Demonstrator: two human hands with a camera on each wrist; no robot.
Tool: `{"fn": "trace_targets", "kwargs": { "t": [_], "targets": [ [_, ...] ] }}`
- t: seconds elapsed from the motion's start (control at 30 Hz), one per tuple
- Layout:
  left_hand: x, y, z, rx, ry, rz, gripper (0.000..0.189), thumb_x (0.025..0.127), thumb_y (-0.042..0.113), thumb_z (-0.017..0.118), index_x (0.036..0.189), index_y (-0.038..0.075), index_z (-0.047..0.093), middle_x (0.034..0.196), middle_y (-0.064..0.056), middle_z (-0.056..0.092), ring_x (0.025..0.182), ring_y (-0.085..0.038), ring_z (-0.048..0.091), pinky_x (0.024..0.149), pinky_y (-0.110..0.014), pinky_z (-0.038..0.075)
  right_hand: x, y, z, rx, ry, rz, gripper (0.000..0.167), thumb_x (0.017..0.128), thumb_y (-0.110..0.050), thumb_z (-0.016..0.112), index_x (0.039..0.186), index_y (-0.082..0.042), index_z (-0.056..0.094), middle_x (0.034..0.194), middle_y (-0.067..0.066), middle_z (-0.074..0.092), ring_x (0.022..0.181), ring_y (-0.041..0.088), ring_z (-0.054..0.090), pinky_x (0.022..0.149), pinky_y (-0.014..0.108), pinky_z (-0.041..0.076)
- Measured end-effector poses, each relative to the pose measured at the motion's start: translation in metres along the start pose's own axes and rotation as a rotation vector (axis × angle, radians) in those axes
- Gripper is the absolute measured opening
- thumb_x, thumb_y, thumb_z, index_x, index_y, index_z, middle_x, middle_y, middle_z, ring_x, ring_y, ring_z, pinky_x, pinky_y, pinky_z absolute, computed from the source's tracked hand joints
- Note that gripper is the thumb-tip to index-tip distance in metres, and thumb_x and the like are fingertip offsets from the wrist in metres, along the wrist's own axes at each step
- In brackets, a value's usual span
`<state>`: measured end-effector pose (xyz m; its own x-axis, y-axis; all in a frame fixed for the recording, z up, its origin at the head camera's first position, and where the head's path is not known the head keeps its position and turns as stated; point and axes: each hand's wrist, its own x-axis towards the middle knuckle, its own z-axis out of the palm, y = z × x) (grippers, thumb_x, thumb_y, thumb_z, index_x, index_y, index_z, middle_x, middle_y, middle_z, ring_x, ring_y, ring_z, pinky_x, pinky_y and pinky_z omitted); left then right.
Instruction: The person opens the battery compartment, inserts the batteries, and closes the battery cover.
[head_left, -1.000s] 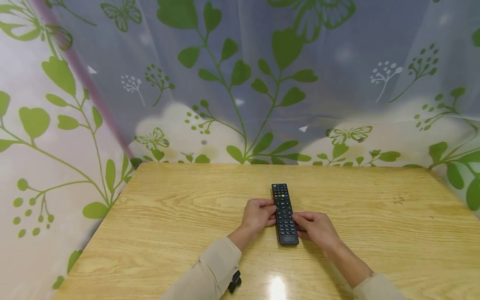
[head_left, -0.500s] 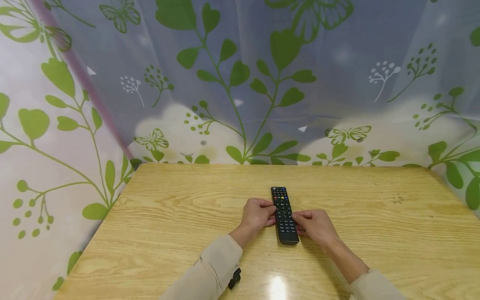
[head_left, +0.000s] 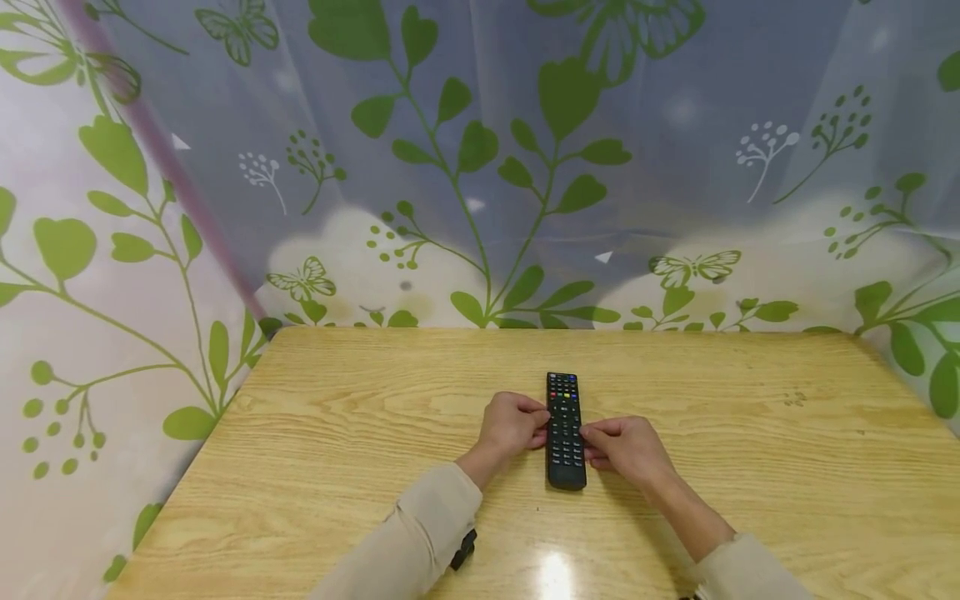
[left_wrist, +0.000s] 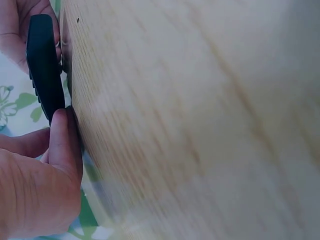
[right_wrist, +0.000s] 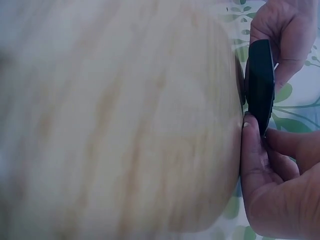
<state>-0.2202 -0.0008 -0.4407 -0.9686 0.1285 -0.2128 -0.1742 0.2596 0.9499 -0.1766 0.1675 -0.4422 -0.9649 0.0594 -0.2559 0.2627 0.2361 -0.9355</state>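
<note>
A black remote control [head_left: 566, 433] with many small buttons is held between both hands, its long side running away from the person. My left hand [head_left: 512, 423] pinches its left edge between thumb and fingers. On the opposite edge my right hand [head_left: 630, 450] does the same, a little nearer the person. In the left wrist view the remote control [left_wrist: 45, 70] is seen end-on, slightly above the tabletop, with fingers of the left hand [left_wrist: 40, 185] under its edge. From the right wrist, the remote control [right_wrist: 260, 82] hides part of the far hand behind it.
The wooden table [head_left: 360, 392] has a light grain and a bright glare spot near the front. Behind it and at the left hangs a curtain [head_left: 450, 208] printed with green leaves and butterflies. A black strap piece [head_left: 463, 550] shows by the left sleeve.
The remote control has turned slightly, its near end swinging left so it lies straighter. Earlier its face tilted a little between the first two frames. Both hands keep their hold, shifting only slightly.
</note>
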Motion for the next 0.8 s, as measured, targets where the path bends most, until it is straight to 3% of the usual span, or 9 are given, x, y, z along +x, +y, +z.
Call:
{"fn": "trace_targets", "kwargs": {
  "t": [0.3,0.6,0.8],
  "targets": [
    [-0.007,0.002,-0.001,0.089,-0.019,0.038,0.009,0.089,0.002,0.065,0.094,-0.005,0.070,0.080,-0.006,0.067,0.069,-0.013,0.066,0.059,-0.023,0.057,-0.001,-0.001,-0.002,0.020,-0.015,0.006,0.026,0.096,-0.005,0.055,0.111,0.015,0.062,0.083,0.014,0.069,0.070,0.015,0.067,0.064,0.026,0.058],
    [-0.015,0.000,-0.006,0.067,-0.044,0.005,0.015,0.091,0.005,0.064,0.103,-0.004,0.068,0.085,-0.006,0.068,0.073,-0.014,0.066,0.062,-0.025,0.058,-0.003,-0.001,-0.003,0.042,-0.038,-0.006,0.028,0.098,-0.005,0.053,0.114,0.017,0.059,0.088,0.017,0.070,0.075,0.017,0.069,0.068,0.028,0.058],
    [-0.020,-0.003,-0.009,0.041,-0.098,0.062,0.021,0.091,0.006,0.064,0.107,-0.008,0.065,0.085,-0.008,0.066,0.076,-0.016,0.067,0.064,-0.026,0.058,-0.005,-0.002,-0.007,0.015,-0.040,-0.027,0.029,0.097,-0.004,0.052,0.116,0.017,0.058,0.096,0.020,0.068,0.081,0.018,0.068,0.073,0.030,0.058]
  ]
}}
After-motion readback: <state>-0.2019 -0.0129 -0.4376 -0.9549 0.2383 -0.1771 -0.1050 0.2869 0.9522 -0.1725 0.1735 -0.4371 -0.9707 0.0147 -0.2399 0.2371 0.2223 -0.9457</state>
